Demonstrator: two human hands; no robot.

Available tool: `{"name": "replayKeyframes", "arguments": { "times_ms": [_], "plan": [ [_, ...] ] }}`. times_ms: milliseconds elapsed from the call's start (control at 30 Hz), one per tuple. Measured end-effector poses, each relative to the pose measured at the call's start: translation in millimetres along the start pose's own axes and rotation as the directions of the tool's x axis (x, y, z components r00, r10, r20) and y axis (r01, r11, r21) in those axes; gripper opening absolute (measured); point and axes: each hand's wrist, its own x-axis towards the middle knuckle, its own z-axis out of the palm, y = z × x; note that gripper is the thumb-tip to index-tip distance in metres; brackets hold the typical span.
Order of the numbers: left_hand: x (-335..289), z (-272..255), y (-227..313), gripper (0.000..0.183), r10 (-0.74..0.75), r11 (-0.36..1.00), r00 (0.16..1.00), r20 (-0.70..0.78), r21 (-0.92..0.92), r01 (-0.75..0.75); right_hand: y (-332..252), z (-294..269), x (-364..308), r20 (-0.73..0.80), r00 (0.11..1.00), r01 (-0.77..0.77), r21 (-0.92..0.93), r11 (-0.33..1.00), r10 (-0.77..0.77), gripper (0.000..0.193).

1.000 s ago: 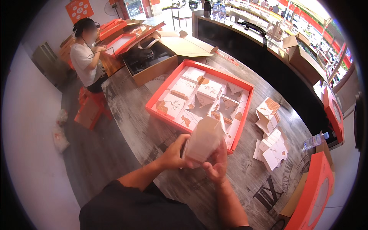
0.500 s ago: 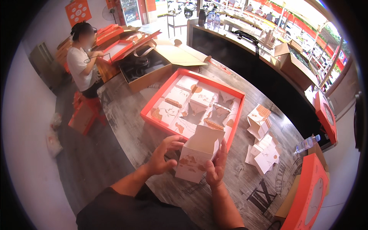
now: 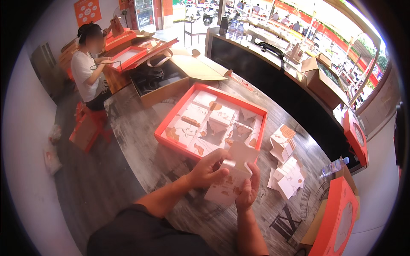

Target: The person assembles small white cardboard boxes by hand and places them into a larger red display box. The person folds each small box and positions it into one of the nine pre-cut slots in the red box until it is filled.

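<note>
A small white paper box (image 3: pixel 225 186) with brown print is held between my two hands, its top flap standing up. My left hand (image 3: pixel 208 170) lies at the box's upper left edge, thumb and fingers closed on its rim. Along the right side, my right hand (image 3: pixel 248 187) grips the wall with the thumb in front. Just beyond sits a red-rimmed tray box (image 3: pixel 176 149) holding several white printed boxes, some with their flaps up. To the right stands another small printed box (image 3: pixel 282 143), partly open, and beside it lie folded flat box pieces (image 3: pixel 290 181).
A water bottle (image 3: pixel 335 167) and a red box lid (image 3: pixel 337 217) with an oval window are on the right. An open cardboard box (image 3: pixel 164 91) with black contents stands behind the tray. A person (image 3: pixel 89 68) works at far left. A black-fronted counter (image 3: pixel 265 74) borders the table.
My left hand has moved right, from beside the small box onto its upper edge. The box has tilted and shifted slightly right. The whole view has shifted a little.
</note>
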Motion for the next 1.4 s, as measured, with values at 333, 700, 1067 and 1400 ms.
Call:
{"name": "replayKeyframes", "arguments": {
  "times_ms": [333, 700, 1067, 1400],
  "plan": [
    [-13, -9, 12, 0.029, 0.094, 0.990, 0.995, 0.023, 0.102, -0.095, 5, -3, -10, 0.083, 0.996, -0.007, -0.129, 0.992, 0.018, 0.027],
    [-22, 9, 5, 0.034, -0.090, 0.959, 0.985, -0.144, -0.278, 0.047, 9, 10, -13, 0.013, 0.999, 0.039, 0.041, 0.998, -0.040, 0.040],
    [-21, -5, 5, 0.031, -0.136, 0.944, 0.991, 0.010, -0.303, 0.132, 9, 7, -10, 0.173, 0.959, 0.271, -0.319, 0.908, -0.225, 0.030],
    [-23, 2, 4, 0.022, -0.081, 0.992, 0.996, -0.046, -0.102, 0.076, 4, 11, -10, 0.111, 0.988, 0.121, -0.172, 0.978, -0.103, 0.012]
  ]
}}
